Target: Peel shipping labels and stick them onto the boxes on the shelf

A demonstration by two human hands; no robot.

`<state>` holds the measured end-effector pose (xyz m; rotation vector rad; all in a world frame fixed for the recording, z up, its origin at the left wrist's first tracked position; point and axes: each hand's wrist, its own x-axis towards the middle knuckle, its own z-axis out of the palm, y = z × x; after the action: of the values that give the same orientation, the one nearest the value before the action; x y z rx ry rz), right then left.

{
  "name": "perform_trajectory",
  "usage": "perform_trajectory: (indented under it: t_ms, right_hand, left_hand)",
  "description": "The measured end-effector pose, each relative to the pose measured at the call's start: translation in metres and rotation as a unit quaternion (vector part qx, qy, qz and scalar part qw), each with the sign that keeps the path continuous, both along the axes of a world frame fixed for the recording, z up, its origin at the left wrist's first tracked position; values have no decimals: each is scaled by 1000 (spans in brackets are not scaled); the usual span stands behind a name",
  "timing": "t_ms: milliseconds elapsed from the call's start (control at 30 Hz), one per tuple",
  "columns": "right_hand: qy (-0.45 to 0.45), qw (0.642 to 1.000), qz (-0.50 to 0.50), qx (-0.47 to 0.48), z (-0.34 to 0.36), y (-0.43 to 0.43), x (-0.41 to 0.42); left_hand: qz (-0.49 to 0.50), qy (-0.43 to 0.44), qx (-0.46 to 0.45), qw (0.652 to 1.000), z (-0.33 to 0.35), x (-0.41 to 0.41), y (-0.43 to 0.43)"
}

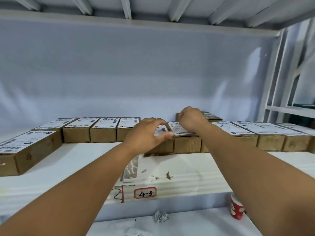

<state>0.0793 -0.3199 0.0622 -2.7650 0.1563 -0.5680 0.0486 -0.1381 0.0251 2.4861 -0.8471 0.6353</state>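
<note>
Label (pixel 177 129) runs 12-to-6 right under the curled right grip (pixel 191 121) (can't tell if it's pinching), 3 o'clock from the flat, loose left grip (pixel 144 133).

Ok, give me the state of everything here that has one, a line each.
left hand: open, fingers resting on top of a middle box.
right hand: fingers curled down onto the neighbouring label; grip hidden.
label: lying on its box top.
other boxes: closed, labelled on top.
crumpled paper: balled up, below the shelf.
red cup: upright, partly behind the right arm.
</note>
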Motion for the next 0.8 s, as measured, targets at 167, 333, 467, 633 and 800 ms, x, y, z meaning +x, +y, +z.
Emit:
perform_trajectory:
  t_ms: [167, 333, 467, 633, 800]
  right_hand:
    - [50, 997, -4, -52, -2, -26, 26]
    - [88, 995, -32, -40, 2, -39, 60]
    - [141, 987, -66, -42, 10, -43, 79]
    - [195, 974, -79, -82, 15, -47, 90]
    - [196, 969, -131, -75, 8, -53, 100]
  left_hand:
    - [7, 49, 15, 999, 9, 13, -15]
    - [11, 1, 15, 1000, 1, 24, -23]
    - [-5, -10, 21, 1000, 1, 25, -20]
    - [6, -5, 93, 996, 3, 23, -19]
    - [4, -9, 90, 996, 2, 22, -19]
